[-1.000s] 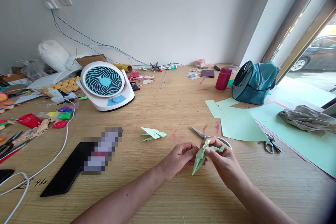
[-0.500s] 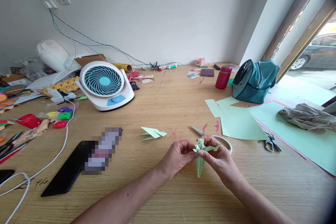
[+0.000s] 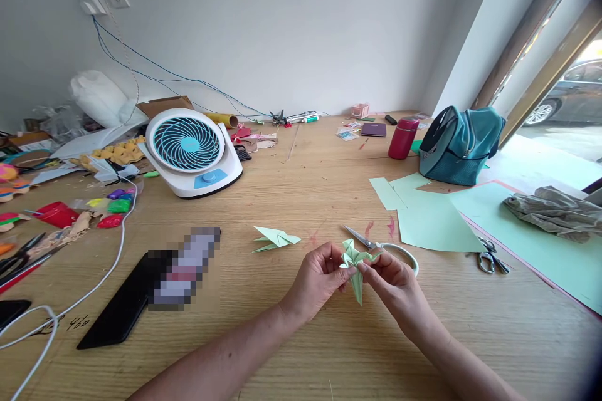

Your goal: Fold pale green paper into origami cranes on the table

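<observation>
A pale green folded paper flower [image 3: 356,257] is held up between my two hands, its curled petals spread at the top and its narrow point hanging down. My left hand [image 3: 321,277] pinches its left side with thumb and fingers. From the other side, my right hand [image 3: 391,280] grips a right petal and the body. Some of the paper is covered by my fingers. To the left on the table lies another folded green paper piece [image 3: 276,238]. White-handled scissors [image 3: 371,242] rest just behind my right hand, which hides part of the handle.
Green paper sheets [image 3: 435,219] and smaller scissors [image 3: 490,257] lie to the right. Behind them stand a red bottle [image 3: 403,138] and a teal bag [image 3: 459,147]. A white fan [image 3: 192,147], a black case [image 3: 123,307] and a white cable [image 3: 123,244] occupy the left.
The paper flower has tilted and its petals look more spread. My right fingers have shifted along the right petal, and my left hand has moved slightly. The view has shifted a little.
</observation>
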A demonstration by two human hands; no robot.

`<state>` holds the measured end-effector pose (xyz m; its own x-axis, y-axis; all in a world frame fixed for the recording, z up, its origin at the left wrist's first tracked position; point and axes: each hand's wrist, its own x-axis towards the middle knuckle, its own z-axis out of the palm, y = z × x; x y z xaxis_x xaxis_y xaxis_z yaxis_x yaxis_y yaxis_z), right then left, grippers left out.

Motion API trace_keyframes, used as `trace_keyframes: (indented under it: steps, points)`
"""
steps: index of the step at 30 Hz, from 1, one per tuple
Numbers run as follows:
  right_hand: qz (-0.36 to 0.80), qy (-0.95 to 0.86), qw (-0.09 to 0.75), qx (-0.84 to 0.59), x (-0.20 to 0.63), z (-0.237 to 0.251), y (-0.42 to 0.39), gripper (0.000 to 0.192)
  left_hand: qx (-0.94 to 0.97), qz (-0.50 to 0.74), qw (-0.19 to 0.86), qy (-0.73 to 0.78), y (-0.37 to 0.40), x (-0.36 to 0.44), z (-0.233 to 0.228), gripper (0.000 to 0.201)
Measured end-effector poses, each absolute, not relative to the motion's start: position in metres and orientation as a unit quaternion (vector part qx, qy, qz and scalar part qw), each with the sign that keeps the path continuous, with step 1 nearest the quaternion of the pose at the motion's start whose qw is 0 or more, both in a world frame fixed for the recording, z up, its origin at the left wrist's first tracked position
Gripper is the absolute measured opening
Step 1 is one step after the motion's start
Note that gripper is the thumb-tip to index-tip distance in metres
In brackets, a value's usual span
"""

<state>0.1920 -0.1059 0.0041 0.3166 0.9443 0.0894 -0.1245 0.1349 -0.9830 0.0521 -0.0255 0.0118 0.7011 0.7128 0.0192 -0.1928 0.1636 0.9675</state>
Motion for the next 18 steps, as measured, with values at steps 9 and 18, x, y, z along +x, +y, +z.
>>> trace_keyframes:
  steps: [9,18]
  points:
    - [0.345,-0.463,0.61,-0.543,0.189,-0.002,-0.112,0.03,0.567,0.315,0.712,0.27,-0.03,0.052,0.02,0.04]
    - [0.321,-0.52,0.572,-0.548,0.199,-0.003,-0.115,0.018,0.573,0.342,0.692,0.276,-0.027,0.05,0.021,0.034]
